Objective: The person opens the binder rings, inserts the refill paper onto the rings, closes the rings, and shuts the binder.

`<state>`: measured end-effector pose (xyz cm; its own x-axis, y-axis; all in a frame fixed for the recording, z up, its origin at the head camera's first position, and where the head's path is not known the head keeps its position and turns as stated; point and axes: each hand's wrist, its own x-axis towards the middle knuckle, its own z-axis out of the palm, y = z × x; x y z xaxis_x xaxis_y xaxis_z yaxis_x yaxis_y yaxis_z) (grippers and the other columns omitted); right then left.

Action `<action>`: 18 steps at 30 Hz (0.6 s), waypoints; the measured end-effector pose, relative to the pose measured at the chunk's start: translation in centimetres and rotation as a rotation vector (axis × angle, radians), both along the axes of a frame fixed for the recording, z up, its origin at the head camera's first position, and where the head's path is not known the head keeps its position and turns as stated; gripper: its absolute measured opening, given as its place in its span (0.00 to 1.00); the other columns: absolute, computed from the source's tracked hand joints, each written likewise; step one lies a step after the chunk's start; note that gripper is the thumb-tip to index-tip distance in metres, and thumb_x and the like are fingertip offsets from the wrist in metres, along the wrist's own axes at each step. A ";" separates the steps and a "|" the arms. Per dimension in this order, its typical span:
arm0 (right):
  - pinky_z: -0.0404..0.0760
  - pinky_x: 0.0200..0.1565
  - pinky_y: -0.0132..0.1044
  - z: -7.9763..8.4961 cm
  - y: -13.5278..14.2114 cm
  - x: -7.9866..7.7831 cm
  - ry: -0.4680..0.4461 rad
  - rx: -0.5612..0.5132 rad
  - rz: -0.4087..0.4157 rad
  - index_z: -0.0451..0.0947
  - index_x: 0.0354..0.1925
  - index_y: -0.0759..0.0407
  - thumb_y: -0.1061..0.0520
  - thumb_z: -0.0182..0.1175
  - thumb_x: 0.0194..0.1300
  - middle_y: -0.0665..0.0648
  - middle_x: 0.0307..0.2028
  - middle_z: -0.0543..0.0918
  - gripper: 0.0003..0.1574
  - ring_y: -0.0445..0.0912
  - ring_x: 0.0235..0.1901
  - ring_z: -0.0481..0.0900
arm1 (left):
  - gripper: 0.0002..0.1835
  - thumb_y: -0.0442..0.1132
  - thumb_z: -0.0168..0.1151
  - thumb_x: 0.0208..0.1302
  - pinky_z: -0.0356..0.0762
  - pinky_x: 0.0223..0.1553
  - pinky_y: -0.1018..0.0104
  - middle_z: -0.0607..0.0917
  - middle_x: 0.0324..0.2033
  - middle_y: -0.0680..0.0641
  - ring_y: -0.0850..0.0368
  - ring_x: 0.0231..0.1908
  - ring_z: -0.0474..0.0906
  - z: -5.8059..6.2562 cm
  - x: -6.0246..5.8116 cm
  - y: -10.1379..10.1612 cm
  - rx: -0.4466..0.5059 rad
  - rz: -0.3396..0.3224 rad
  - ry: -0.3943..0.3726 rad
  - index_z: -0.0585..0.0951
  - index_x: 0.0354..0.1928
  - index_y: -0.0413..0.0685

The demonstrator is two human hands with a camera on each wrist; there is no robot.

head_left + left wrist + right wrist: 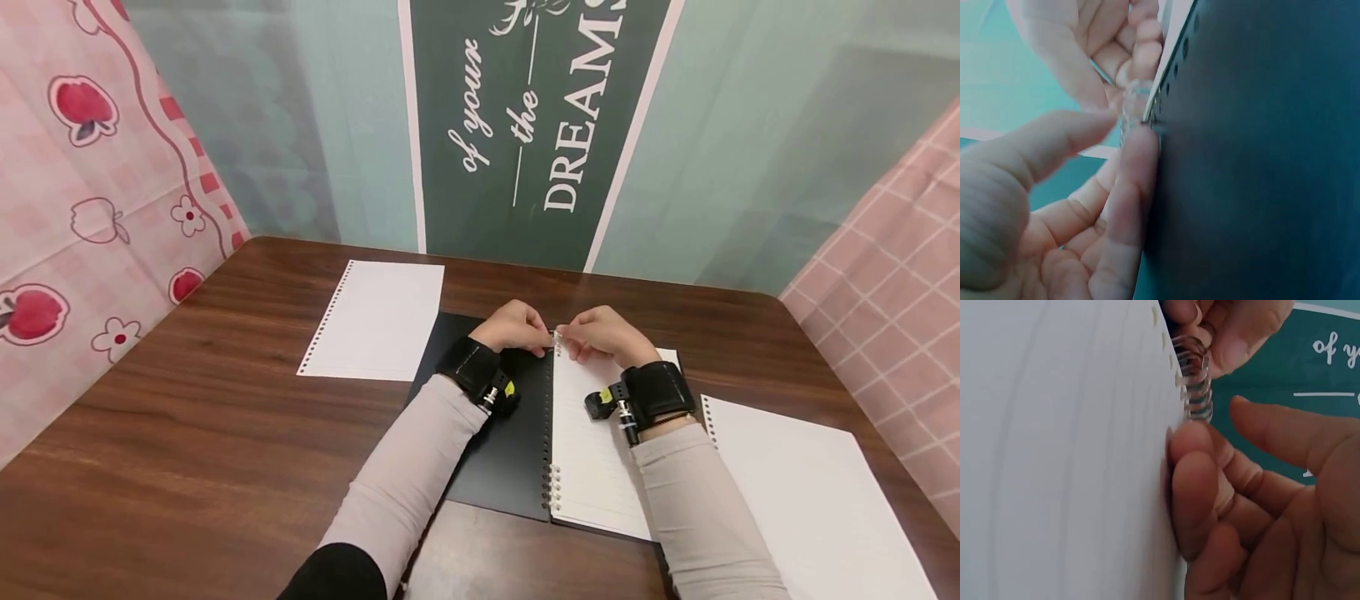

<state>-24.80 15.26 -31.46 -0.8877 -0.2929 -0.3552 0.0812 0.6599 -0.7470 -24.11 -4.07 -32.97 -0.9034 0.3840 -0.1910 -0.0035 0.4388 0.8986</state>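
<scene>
A loose-leaf notebook lies spread on the table, black cover (498, 450) to the left and lined white pages (592, 475) to the right. Clear plastic binder rings (1199, 394) sit at the far end of its spine. My left hand (517, 327) pinches these rings, thumb and index finger around them in the left wrist view. From the other side, my right hand (603, 333) holds the same rings, its curled fingers (1194, 481) against the page edge. A second set of clear rings (555, 487) is on the near end of the spine.
One punched white sheet (375, 321) lies at the far left of the brown table (187, 433). More punched white paper (817, 492) is at the right, beside my right sleeve. Patterned curtains (900, 308) border the table's sides and back.
</scene>
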 end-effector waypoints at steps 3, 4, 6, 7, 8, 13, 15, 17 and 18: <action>0.69 0.26 0.33 -0.1 -0.4 0.1 0.019 0.031 -0.015 0.79 0.37 0.66 0.52 0.57 0.72 0.51 0.19 0.78 0.17 0.42 0.20 0.74 | 0.05 0.35 0.67 0.62 0.75 0.32 0.73 0.84 0.19 0.51 0.61 0.24 0.82 -0.1 0.2 0.1 -0.014 0.019 0.013 0.85 0.33 0.39; 0.69 0.26 0.34 -0.1 -0.5 0.1 0.026 0.042 -0.020 0.79 0.36 0.66 0.52 0.57 0.72 0.51 0.19 0.77 0.16 0.42 0.20 0.74 | 0.05 0.35 0.67 0.62 0.75 0.33 0.73 0.84 0.20 0.50 0.61 0.24 0.82 -0.1 0.2 0.2 -0.013 0.018 0.015 0.85 0.34 0.38; 0.70 0.27 0.34 -0.1 -0.6 0.1 0.035 0.060 -0.022 0.79 0.36 0.66 0.53 0.57 0.72 0.51 0.18 0.77 0.16 0.42 0.20 0.73 | 0.06 0.34 0.66 0.63 0.76 0.33 0.73 0.84 0.21 0.50 0.61 0.24 0.82 -0.1 0.2 0.2 0.001 0.013 0.005 0.85 0.35 0.37; 0.70 0.27 0.34 -0.1 -0.7 0.1 0.035 0.067 -0.030 0.79 0.36 0.66 0.53 0.57 0.72 0.51 0.18 0.77 0.16 0.42 0.19 0.73 | 0.06 0.34 0.66 0.63 0.77 0.33 0.73 0.84 0.21 0.50 0.62 0.24 0.82 -0.1 0.2 0.2 0.006 0.011 -0.001 0.85 0.35 0.36; 0.70 0.27 0.34 -0.1 -0.8 0.1 0.037 0.074 -0.034 0.79 0.35 0.66 0.53 0.58 0.72 0.51 0.18 0.77 0.16 0.42 0.19 0.73 | 0.06 0.34 0.66 0.63 0.77 0.33 0.73 0.84 0.20 0.51 0.62 0.24 0.82 -0.1 0.2 0.2 0.009 0.010 -0.005 0.85 0.36 0.36; 0.68 0.27 0.34 0.1 -1.0 0.1 0.061 0.094 -0.033 0.80 0.32 0.65 0.52 0.59 0.71 0.50 0.17 0.77 0.16 0.42 0.19 0.72 | 0.06 0.33 0.67 0.62 0.76 0.32 0.74 0.83 0.19 0.51 0.63 0.22 0.81 0.0 0.1 0.1 0.017 0.027 0.001 0.85 0.35 0.35; 0.68 0.27 0.33 0.1 -1.1 0.0 0.067 0.101 -0.029 0.80 0.32 0.65 0.52 0.59 0.71 0.50 0.17 0.77 0.16 0.42 0.19 0.72 | 0.06 0.33 0.67 0.62 0.76 0.32 0.74 0.82 0.18 0.52 0.63 0.22 0.81 0.0 0.1 0.1 0.017 0.031 0.005 0.85 0.35 0.34; 0.68 0.27 0.33 0.1 -1.1 0.0 0.066 0.107 -0.030 0.80 0.32 0.65 0.53 0.59 0.71 0.50 0.17 0.77 0.16 0.42 0.19 0.72 | 0.06 0.33 0.67 0.62 0.76 0.31 0.74 0.82 0.18 0.52 0.63 0.22 0.81 0.0 0.1 0.1 0.017 0.031 0.001 0.85 0.35 0.34; 0.68 0.27 0.33 0.1 -1.1 0.0 0.064 0.109 -0.029 0.80 0.32 0.65 0.53 0.59 0.71 0.50 0.17 0.77 0.16 0.42 0.19 0.73 | 0.06 0.33 0.67 0.62 0.76 0.31 0.74 0.82 0.18 0.52 0.63 0.22 0.81 0.1 0.1 0.1 0.014 0.029 0.000 0.85 0.35 0.34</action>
